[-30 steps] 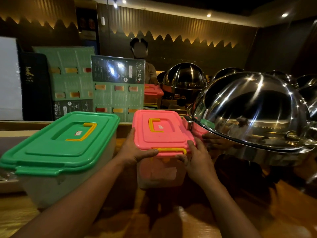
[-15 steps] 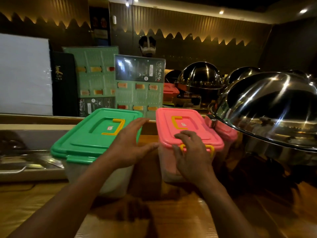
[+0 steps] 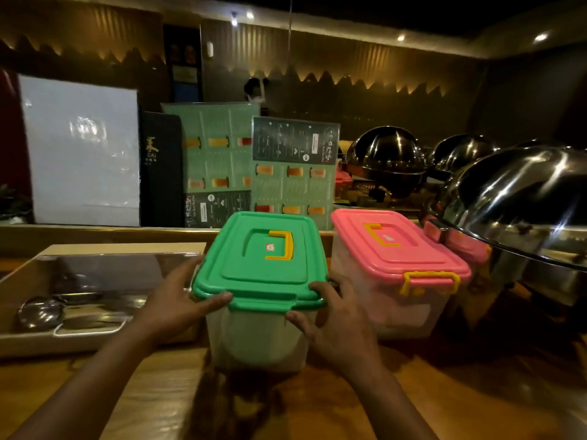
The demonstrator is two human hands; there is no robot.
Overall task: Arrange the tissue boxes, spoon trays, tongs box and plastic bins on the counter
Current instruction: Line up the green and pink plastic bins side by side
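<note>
A clear plastic bin with a green lid and a yellow handle stands in the middle of the wooden counter. My left hand grips its left front corner and my right hand grips its right front corner, thumbs on the lid rim. Right beside it stands a clear bin with a pink lid and a yellow front latch, free of both hands. A second pink-lidded bin is partly hidden behind it, under the steel dome.
A steel tray holding ladles and tongs lies at the left. Menu boards and a white board stand at the back ledge. Large steel chafing-dish domes crowd the right side. A person stands far behind.
Both hands left the pink-lidded bin and moved left onto the green-lidded bin. The view has shifted left, so the green bin is now central.
</note>
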